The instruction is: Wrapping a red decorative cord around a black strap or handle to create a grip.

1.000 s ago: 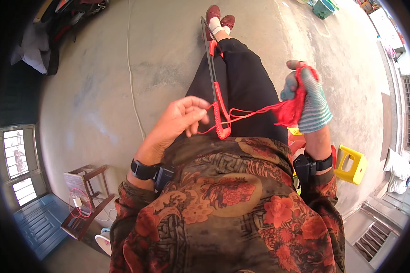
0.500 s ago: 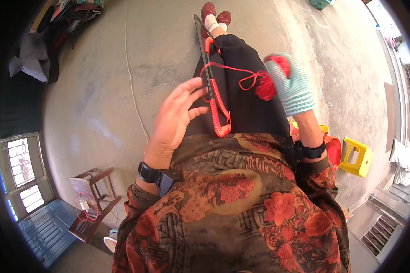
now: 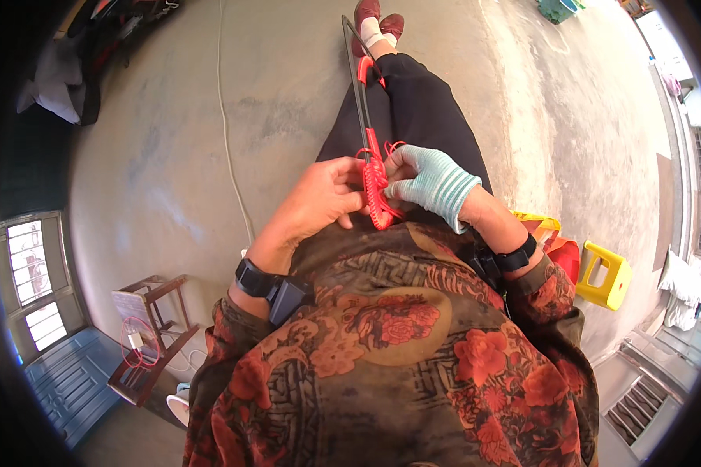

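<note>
A long, narrow dark frame [image 3: 359, 101] stretches over my lap, partly wrapped in red cord [image 3: 375, 183] at its near end. From the left, my left hand [image 3: 325, 194] holds that wrapped end between bent fingers and thumb. My right hand [image 3: 432, 183], in a fingerless white and teal striped glove, is closed on loose red cord at the other side of the same end. Its fingertips reach the wrapping, and a small loop of cord stands above them. The bundle of cord is bunched against the frame, partly hidden by fingers.
A yellow plastic stool [image 3: 604, 275] stands on the right, beside a red and yellow bag [image 3: 561, 249]. At left is a small wooden stool [image 3: 152, 335] with a pink cable and white plug on it. A pale cable [image 3: 226, 117] runs along the concrete floor.
My right hand has come left and down to the frame's near end, bringing the red cord bundle with it. My left hand has moved right and closed onto the wrapped part.
</note>
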A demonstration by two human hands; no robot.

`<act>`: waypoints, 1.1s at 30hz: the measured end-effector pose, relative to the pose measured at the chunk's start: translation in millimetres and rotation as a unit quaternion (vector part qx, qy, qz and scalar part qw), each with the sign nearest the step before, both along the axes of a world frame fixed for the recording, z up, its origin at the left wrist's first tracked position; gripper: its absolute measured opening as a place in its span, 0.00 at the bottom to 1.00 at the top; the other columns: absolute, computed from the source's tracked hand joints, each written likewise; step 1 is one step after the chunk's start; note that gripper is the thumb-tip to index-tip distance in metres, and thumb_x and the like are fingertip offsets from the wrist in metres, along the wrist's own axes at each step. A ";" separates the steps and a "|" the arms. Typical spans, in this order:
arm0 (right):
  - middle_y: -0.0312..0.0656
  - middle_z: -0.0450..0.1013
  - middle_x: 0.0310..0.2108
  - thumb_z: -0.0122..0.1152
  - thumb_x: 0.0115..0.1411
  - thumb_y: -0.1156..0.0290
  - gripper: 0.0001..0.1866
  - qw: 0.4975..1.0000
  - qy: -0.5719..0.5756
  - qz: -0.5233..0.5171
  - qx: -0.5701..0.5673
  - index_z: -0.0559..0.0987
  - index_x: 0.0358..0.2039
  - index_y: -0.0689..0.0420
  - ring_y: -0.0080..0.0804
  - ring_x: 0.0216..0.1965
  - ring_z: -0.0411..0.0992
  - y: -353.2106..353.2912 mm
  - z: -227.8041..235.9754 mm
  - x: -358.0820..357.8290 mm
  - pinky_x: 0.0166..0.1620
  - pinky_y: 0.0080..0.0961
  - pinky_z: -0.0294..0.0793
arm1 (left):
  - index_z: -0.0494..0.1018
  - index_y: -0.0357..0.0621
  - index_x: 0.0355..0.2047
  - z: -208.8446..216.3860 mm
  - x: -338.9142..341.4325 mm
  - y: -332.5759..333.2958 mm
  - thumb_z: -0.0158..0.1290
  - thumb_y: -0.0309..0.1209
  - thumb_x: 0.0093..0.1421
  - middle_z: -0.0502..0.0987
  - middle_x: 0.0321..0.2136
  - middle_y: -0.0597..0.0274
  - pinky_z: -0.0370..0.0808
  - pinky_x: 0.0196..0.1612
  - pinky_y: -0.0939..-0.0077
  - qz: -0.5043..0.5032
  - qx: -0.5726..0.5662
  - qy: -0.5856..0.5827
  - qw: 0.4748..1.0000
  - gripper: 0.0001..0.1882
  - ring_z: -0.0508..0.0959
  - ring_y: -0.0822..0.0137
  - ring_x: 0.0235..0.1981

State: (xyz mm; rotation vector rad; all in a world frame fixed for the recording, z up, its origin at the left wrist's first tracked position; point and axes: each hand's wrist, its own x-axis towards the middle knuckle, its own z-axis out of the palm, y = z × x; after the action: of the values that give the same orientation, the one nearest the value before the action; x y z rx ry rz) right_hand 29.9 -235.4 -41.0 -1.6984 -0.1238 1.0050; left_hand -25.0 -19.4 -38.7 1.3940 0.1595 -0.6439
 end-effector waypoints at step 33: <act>0.35 0.70 0.20 0.57 0.66 0.67 0.07 0.905 0.072 -0.124 0.400 0.76 0.38 0.57 0.34 0.26 0.75 -15.3 53.9 -1.0 0.42 0.37 0.77 | 0.72 0.40 0.49 50.8 2.7 24.2 0.62 0.32 0.61 0.81 0.32 0.59 0.74 0.25 0.78 0.150 0.073 -0.100 0.981 0.18 0.77 0.74 0.22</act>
State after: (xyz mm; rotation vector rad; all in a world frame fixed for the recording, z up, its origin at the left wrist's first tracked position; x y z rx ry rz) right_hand 29.0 -250.7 12.9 -0.8567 -0.1869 0.7335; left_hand -22.4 4.8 12.1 1.5284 0.2553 -0.2442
